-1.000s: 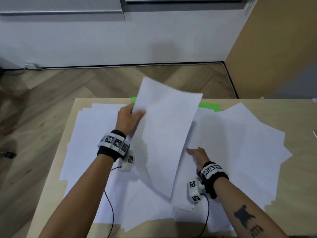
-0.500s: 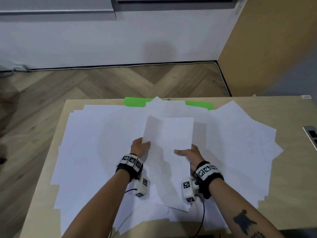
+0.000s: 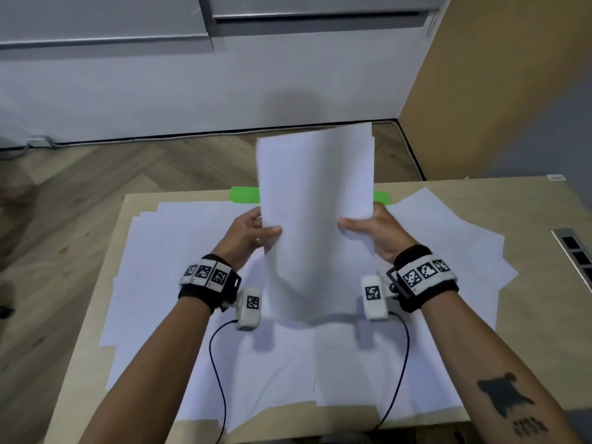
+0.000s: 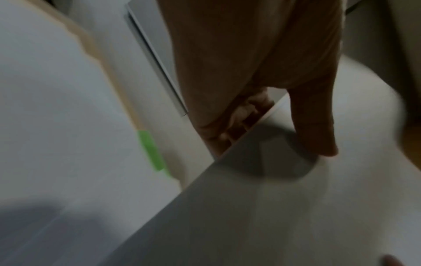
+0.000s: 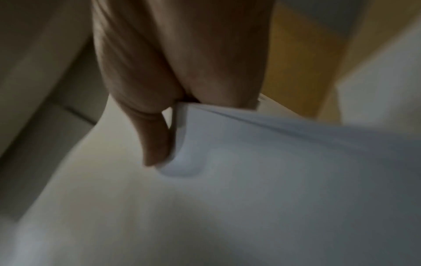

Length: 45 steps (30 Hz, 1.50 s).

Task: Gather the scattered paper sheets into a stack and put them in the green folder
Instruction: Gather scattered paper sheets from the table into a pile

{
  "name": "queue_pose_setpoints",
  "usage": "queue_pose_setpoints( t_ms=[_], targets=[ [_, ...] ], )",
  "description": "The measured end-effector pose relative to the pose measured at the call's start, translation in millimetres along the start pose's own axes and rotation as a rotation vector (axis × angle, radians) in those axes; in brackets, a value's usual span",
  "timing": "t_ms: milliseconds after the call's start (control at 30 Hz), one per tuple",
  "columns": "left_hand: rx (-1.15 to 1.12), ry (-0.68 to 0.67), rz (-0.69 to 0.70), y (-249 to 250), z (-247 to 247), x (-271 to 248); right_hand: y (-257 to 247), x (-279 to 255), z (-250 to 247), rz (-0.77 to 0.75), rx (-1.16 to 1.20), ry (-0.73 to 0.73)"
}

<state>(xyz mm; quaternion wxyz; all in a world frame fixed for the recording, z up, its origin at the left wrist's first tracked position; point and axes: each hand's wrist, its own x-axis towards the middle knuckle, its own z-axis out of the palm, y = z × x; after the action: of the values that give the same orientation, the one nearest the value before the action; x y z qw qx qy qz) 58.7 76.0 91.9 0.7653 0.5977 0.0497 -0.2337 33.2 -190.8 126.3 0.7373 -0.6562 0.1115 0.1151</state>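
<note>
Both hands are holding a small stack of white paper sheets (image 3: 315,219) upright above the desk (image 3: 528,200), the bottom edge of the stack sitting down near the sheets spread below. The left hand (image 3: 246,238) is gripping the stack's left edge, thumb lying across the near face and fingers tucked behind; the left wrist view is showing that thumb pressing on the paper (image 4: 296,198) with curled fingers (image 4: 239,115) behind the edge. The right hand (image 3: 378,233) is gripping the right edge in the same manner, and the right wrist view is showing the thumb pinching several sheet edges (image 5: 250,162) together, the paper bowing a little at the pinch.

The loose sheets (image 3: 179,257) are lying scattered and overlapping over most of the desk, reaching its near edge and fanning out to the right. The green folder (image 3: 245,194) is lying flat at the far edge of the desk, mostly buried under paper, with only two green strips peeking out on either side of the held stack; it is also showing as a green sliver (image 4: 150,151) in the left wrist view. Both wrists are wearing black bands with patterned markers and small white camera units, with thin black cables (image 3: 217,373) trailing back over the paper.
</note>
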Motion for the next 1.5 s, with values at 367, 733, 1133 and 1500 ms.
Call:
queue_pose_setpoints(
  t_ms=[367,733,1133,1500],
  targets=[
    [0.202,0.109,0.514,56,49,-40,-24,-29,16,-0.269,0.154,0.297],
    [0.157,0.211,0.259,-6,31,-44,48,-38,17,-0.039,0.041,0.192],
    [0.252,0.186,0.122,-46,18,-25,60,-33,12,0.034,0.033,0.263],
    [0.416,0.091,-0.047,-58,30,18,80,-15,-53,0.171,0.018,0.295]
  ],
)
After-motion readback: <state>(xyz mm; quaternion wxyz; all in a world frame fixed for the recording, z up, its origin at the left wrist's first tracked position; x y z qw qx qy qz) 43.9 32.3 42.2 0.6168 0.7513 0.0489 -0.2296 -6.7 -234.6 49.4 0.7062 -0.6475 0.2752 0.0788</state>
